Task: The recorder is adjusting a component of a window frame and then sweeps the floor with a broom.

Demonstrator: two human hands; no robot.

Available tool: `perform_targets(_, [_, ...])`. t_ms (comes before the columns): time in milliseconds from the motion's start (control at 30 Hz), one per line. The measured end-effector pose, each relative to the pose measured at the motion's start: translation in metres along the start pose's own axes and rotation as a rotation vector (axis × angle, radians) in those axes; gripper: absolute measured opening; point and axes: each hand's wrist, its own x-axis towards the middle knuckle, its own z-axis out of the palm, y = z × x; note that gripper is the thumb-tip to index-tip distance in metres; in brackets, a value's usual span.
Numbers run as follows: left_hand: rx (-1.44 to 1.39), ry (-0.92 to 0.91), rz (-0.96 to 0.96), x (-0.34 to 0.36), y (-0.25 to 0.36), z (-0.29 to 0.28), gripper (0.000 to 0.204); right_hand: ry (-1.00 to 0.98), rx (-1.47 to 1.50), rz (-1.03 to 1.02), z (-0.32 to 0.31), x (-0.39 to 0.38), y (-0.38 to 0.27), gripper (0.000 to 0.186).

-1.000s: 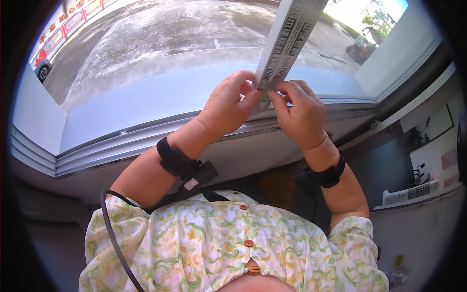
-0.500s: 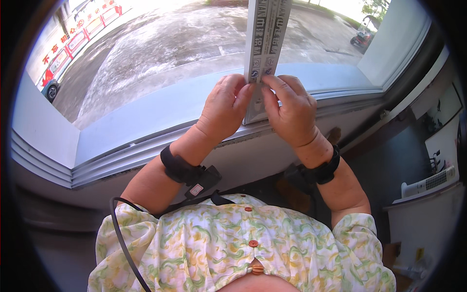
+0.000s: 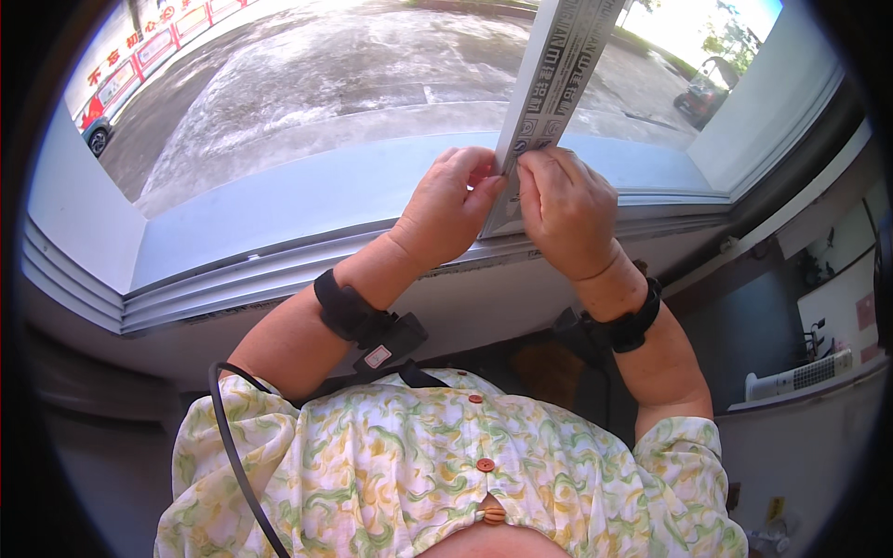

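The white window frame (image 3: 88,209) encloses a view of a concrete yard (image 3: 372,74), in which one car (image 3: 98,137) is seen at the far left. Along the lower side of the frame run the parallel rails (image 3: 270,265) with narrow grooves between them. The long strip (image 3: 558,84), pale and covered with dark printing, has its lower end at these rails, near the inner edge; whether it sits inside a groove, I cannot tell. Its upper part leans to the right in the view and leaves the picture at the top.

Both forearms reach forward from the lower side, with the elbows bent and the wrists near the height of the rails. The left hand (image 3: 442,209) is at the left edge of the strip and pinches this edge between thumb and forefinger. The right hand (image 3: 572,214) is on the other side, its fingers gathered and bent downward, the tips touching the printed face (if they pinch something thin there, I cannot tell). Each arm wears a black wristband, the left one (image 3: 349,307) and the right one (image 3: 637,321).

Compared with half a second ago, the strip appears more slanted, and the right fingers, which were then more extended, are now drawn closer together.
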Motion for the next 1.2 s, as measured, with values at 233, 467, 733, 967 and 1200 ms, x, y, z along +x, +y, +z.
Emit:
perform_targets(233, [-0.015,-0.001,0.009,-0.001,-0.001,0.0,0.024,0.026,0.054,0.053,0.007,-0.004,0.002,0.015])
perform_targets(467, [-0.018,-0.012,0.001,0.0,0.0,0.001,0.024,0.011,0.087,0.085,0.005,-0.005,0.002,0.015])
perform_targets(733, [-0.052,0.0,-0.006,-0.002,-0.001,0.002,0.023,0.048,0.278,0.225,0.002,-0.008,-0.003,0.018])
perform_targets(967, [-0.057,-0.003,-0.024,-0.002,-0.003,0.003,0.023,-0.05,0.118,0.224,-0.006,-0.004,-0.008,0.021])
perform_targets(1200, [-0.059,-0.003,-0.024,-0.001,-0.002,0.003,0.023,-0.205,-0.038,0.166,-0.011,0.011,-0.008,0.011])
